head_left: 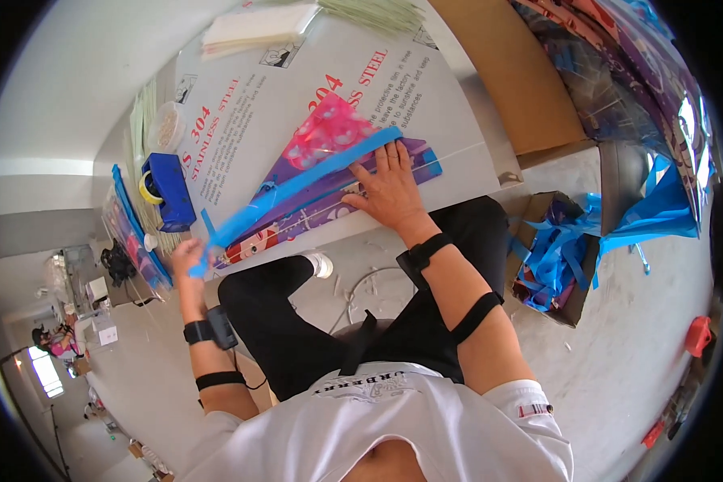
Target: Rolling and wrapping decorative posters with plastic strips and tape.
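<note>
A folded, roughly triangular printed sheet (329,136) in pink and purple lies on the white lettered tabletop (241,153). Along its near side runs a flat blue strip (297,186). My right hand (390,189) rests palm down on the sheet with fingers spread, its fingertips at the strip's upper end. At the strip's lower left end, just past the table edge, my left hand (188,259) is closed, slightly blurred, with blue material coming out of its fingers. Red and white print shows on the sheet below the strip.
A blue tape dispenser (169,195) and a clear cup (167,127) stand at the table's left. Thin pale sticks (369,12) and white sheets (257,28) lie at the far side. On the right, a cardboard box (572,309) holds blue scraps. Another person (56,341) is far left.
</note>
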Motion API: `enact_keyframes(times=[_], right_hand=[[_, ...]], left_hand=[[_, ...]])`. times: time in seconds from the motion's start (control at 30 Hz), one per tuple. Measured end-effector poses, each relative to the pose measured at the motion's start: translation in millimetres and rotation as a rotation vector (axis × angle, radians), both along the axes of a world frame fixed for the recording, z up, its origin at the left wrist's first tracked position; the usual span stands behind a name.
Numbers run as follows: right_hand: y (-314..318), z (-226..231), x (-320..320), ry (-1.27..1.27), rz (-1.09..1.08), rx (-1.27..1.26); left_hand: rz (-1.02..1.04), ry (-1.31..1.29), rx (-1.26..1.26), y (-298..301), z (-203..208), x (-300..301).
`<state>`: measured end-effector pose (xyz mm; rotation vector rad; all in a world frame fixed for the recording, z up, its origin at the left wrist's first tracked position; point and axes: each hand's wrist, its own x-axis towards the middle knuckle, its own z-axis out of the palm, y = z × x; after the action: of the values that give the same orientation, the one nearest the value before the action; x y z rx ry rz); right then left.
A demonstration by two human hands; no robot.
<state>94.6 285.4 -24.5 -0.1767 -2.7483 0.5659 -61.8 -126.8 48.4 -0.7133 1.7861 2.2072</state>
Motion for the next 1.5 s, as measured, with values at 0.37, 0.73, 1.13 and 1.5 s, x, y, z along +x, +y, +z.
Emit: enact_keyframes(times=[0.37, 0.73, 1.13, 1.5], right_hand=[[-4, -3, -3, -0.027, 0.006, 0.030], [0, -13, -4, -0.006, 0.003, 0.074], [0, -1, 1, 0.059, -0.024, -0.028], [10, -10, 7, 0.309, -0.167, -0.399]], left_hand=[[-1.096, 0.918, -1.033, 329, 5, 23], [-1.256, 0.684, -1.341, 396, -12, 35], [-1.309, 0.972, -1.259, 324, -22, 20], [-1.210, 1.257, -1.477, 300, -46, 31]])
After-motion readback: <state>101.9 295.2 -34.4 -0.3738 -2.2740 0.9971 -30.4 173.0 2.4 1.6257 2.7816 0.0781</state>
